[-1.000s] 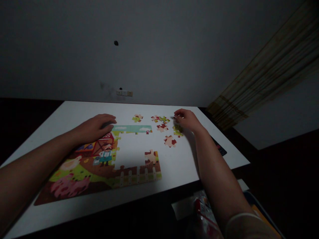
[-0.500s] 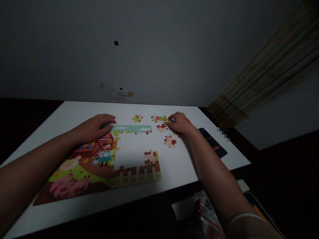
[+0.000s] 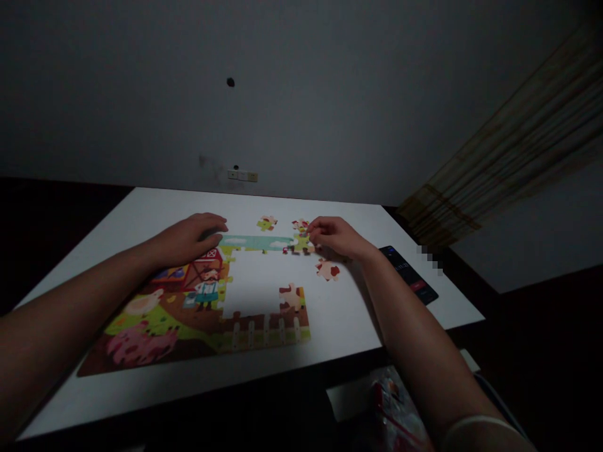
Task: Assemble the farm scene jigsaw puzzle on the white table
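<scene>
A farm-scene jigsaw puzzle (image 3: 198,342) lies on the white table, with a gap in its middle and right side. My left hand (image 3: 188,237) rests at its top left edge, fingers stretched out and holding nothing. Between the thumb and fingers of my right hand (image 3: 335,236) is a green puzzle piece (image 3: 301,242), above the puzzle's top right corner. A brown-and-cream puzzle piece (image 3: 328,270) lies just below that hand. Behind its fingertips sits another loose piece (image 3: 299,223), partly covered. Farther left lies a green-and-cream piece (image 3: 267,223).
On the right side of the white table (image 3: 351,314) lies a phone (image 3: 409,275) with its screen lit, beside my right forearm. A clear plastic bag (image 3: 398,411) is below the front edge. A wall with a socket (image 3: 242,176) stands behind, and a curtain (image 3: 471,182) hangs at right.
My right hand has picked up the green piece and brought it left and nearer to the puzzle's top right corner. My left hand stays in place. The whole view has shifted slightly.
</scene>
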A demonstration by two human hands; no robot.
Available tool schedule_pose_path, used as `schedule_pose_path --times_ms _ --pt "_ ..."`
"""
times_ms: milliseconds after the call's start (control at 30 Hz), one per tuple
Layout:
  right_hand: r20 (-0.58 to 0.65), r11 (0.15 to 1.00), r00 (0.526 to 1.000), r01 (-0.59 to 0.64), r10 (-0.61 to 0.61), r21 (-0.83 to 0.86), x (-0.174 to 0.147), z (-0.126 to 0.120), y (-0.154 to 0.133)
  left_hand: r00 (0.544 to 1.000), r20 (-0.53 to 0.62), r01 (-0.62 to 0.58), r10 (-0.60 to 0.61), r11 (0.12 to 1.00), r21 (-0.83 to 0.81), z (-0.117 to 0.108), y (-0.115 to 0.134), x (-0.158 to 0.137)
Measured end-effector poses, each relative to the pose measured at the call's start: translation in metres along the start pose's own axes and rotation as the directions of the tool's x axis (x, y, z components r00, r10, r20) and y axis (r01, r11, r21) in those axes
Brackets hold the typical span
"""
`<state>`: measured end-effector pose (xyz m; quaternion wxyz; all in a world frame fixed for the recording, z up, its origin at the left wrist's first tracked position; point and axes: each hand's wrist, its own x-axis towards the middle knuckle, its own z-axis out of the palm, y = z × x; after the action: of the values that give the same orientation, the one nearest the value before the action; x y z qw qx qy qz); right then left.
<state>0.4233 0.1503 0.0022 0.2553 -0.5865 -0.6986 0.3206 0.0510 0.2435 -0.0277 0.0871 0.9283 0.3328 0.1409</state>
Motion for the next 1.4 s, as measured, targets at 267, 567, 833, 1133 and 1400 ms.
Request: schedule_pose_path --times_ms 267,567,833,1133,1400 --pt "0.101 0.992 0.994 0.055 -0.043 -0.117 -0.003 0.018 -0.013 0.999 0.004 0.051 -0.051 0.998 -0.039 -0.002 0.006 0.0" --pt "0.15 0.975 0.985 0.118 -0.09 -0.188 -0.001 0.027 -0.021 1.0 0.012 0.004 -0.004 1.0 0.027 -0.001 0.004 -0.001" --pt "0.17 0.959 0.981 0.138 -0.098 -0.246 -0.001 0.025 -0.021 1.0 -0.003 -0.002 0.002 1.0 0.026 -0.001 0.004 -0.002" --pt "0.209 0.901 0.956 0.269 -0.206 -0.341 -0.004 0.024 -0.029 1.0 -0.004 0.011 -0.011 1.0 -0.007 -0.001 0.005 -0.001" --pt "0.241 0.864 0.924 0.368 -0.298 -0.342 -0.002 0.024 -0.026 1.0 -0.01 -0.01 0.01 1.0 0.025 0.003 -0.001 0.0"
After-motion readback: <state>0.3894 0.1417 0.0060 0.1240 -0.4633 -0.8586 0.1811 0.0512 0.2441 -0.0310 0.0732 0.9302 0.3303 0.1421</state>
